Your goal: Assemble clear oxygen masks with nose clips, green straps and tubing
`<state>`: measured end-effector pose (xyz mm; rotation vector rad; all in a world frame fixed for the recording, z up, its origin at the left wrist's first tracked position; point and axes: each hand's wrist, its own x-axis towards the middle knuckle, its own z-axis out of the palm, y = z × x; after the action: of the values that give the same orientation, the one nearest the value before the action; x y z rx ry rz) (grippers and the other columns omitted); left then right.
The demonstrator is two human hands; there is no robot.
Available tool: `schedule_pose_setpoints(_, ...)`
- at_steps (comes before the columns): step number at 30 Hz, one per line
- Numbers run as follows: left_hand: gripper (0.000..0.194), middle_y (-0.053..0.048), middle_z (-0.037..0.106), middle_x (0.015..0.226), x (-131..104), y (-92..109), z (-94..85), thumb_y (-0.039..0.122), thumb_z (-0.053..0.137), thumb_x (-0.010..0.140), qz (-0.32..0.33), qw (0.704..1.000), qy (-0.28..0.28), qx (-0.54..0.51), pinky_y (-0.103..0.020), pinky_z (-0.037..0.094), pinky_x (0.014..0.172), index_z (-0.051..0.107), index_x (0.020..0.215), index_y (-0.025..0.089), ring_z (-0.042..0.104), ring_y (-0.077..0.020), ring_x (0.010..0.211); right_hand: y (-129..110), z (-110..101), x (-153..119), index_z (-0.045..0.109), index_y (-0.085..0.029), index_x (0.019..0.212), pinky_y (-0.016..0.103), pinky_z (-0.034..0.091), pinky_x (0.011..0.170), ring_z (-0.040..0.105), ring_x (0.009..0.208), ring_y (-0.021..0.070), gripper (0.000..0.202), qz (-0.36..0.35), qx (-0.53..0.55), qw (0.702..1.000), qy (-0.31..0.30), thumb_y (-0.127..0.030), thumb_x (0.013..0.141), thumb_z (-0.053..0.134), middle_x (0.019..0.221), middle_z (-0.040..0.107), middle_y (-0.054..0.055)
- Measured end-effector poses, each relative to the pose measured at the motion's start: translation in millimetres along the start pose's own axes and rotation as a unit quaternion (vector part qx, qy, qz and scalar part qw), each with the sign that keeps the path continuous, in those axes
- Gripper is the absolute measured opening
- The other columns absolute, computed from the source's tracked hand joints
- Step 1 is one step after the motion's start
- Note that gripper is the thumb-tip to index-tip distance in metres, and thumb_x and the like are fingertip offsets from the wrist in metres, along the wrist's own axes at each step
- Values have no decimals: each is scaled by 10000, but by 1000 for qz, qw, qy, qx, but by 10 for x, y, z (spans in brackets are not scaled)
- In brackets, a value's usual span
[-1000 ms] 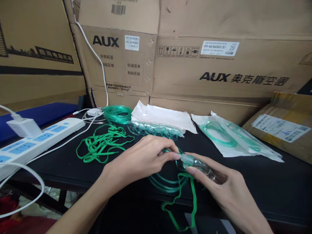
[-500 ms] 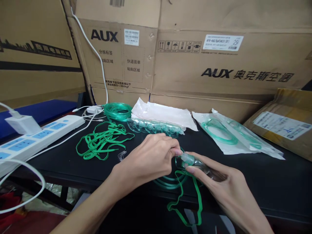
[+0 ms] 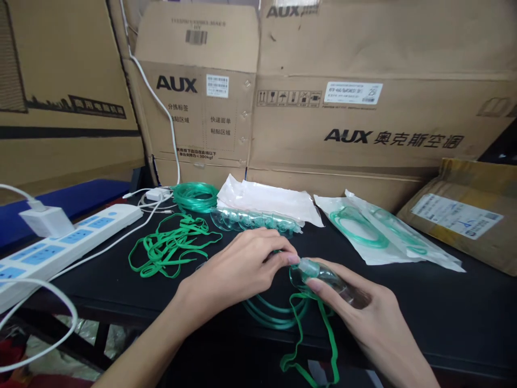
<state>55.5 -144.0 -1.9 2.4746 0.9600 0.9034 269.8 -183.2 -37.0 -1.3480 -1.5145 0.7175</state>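
Note:
A clear green-tinted mask (image 3: 337,281) with a pale connector (image 3: 309,268) is gripped in my right hand (image 3: 369,307), thumb and fingers around it. My left hand (image 3: 246,258) pinches at the connector's left end, where green tubing seems to meet it; the fingertips partly hide the joint. From the mask a green elastic strap (image 3: 333,345) hangs over the table's front edge. Coiled green tubing (image 3: 270,320) lies below my hands. Just beyond them is a row of clear green mask parts (image 3: 258,220).
Tangled green straps (image 3: 165,245) and a tubing coil (image 3: 195,196) lie left, near a white power strip (image 3: 76,240) with cables. Packaged tubing (image 3: 359,229) and a taped carton (image 3: 464,210) are right. A white pouch (image 3: 270,200) and large cardboard boxes (image 3: 363,118) stand behind.
The camera view has tilted up slightly, so the table items appear lower. My hands stay at the connector, with my left fingers slightly shifted around it.

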Motion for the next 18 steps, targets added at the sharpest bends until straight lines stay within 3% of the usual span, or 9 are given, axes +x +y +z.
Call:
schedule_pose_setpoints(5,177,3,738,1044,-14,-6,-36,305,566,1027,2,1000,17,-1,-302,453,933,719,1080,234,644,-173,1032,-66,42,-38,830,-216,966,284,605,672,748,809,272,396,12,31,999,24,-527,722,809,914,820,39)
schedule_pose_setpoints(11,184,-2,709,1131,0,56,114,315,504,1054,-12,999,40,14,-351,428,1017,658,1107,229,622,-191,1133,-69,57,-49,815,-221,873,243,563,618,696,696,221,378,22,22,996,82,-558,702,808,749,781,9)
schedule_pose_setpoints(18,155,16,719,987,6,9,53,146,532,1013,9,998,32,-56,-264,465,884,672,1000,211,657,-144,972,-37,-9,-58,813,-210,1090,314,597,776,738,939,304,457,10,27,1000,-10,-536,774,768,989,811,49)
